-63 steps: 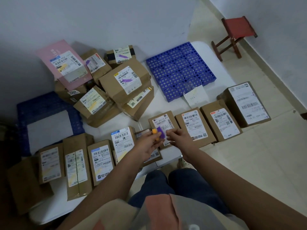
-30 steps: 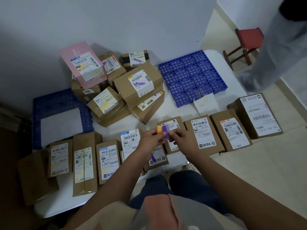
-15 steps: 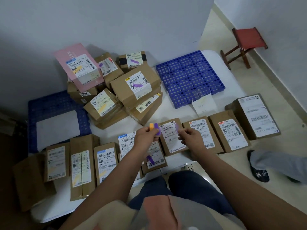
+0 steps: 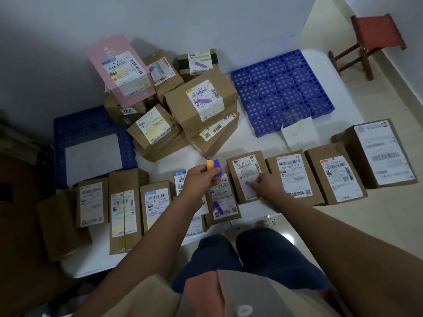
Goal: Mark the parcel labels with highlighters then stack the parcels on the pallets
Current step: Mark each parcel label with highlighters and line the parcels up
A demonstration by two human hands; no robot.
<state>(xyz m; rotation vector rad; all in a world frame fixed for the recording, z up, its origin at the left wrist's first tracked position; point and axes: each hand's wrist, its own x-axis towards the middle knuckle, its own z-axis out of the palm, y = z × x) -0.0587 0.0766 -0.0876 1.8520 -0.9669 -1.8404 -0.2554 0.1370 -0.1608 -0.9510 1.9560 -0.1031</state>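
My left hand grips an orange highlighter together with a purple piece, held above the front row of brown parcels. My right hand pinches a purple highlighter; its tip touches the white label of the parcel marked 502 602-12. Left of it lies a parcel with a purple stroke on its label. To the right, two similar parcels and a bigger one carry labels with no stroke that I can see.
A pile of marked parcels, with a pink one on top, leans at the back. One blue pallet lies back right and another on the left holds a white sheet. A red stool stands far right.
My hands have pulled apart. The right hand came down with the purple highlighter onto the 502 602-12 label. The passer-by's foot at the right is gone from view.
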